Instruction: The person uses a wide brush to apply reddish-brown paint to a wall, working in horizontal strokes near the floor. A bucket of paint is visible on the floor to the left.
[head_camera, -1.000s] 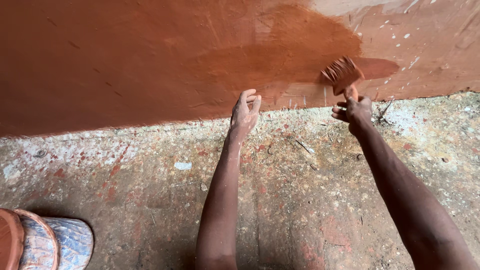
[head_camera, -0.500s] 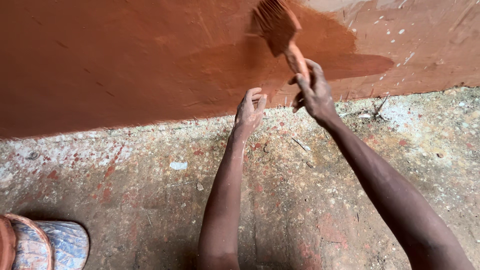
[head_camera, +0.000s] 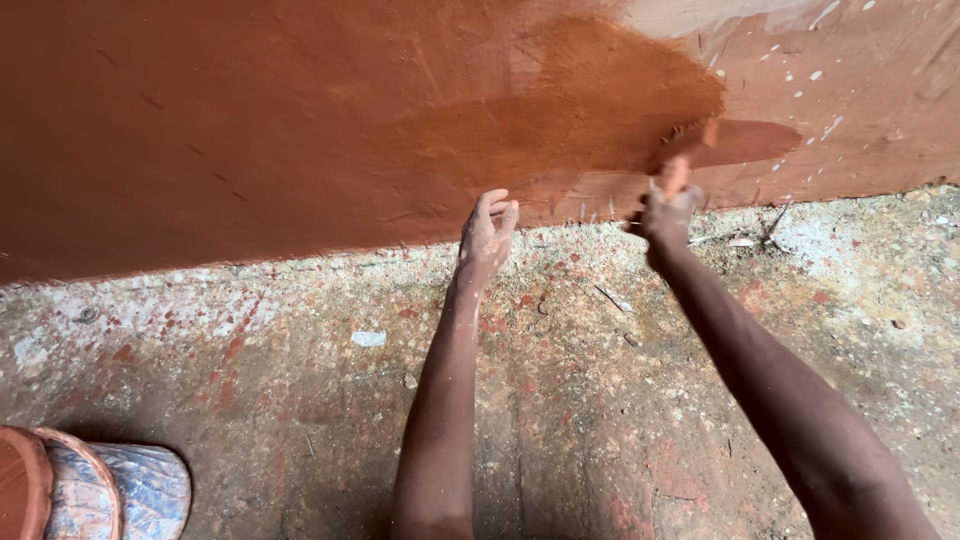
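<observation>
I see my right hand (head_camera: 668, 212) grasping a paintbrush (head_camera: 690, 150) at the wet paint's edge on the wall (head_camera: 250, 130); left hand (head_camera: 486, 235) released, bare floor (head_camera: 300, 400) between it and the paint bucket (head_camera: 90, 492) of red-brown paint

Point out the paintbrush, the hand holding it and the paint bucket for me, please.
paintbrush (head_camera: 688, 143): head view, on its blurred bristles against the wall.
right hand (head_camera: 668, 213): head view, on its back.
paint bucket (head_camera: 130, 490): head view, on its side.
</observation>
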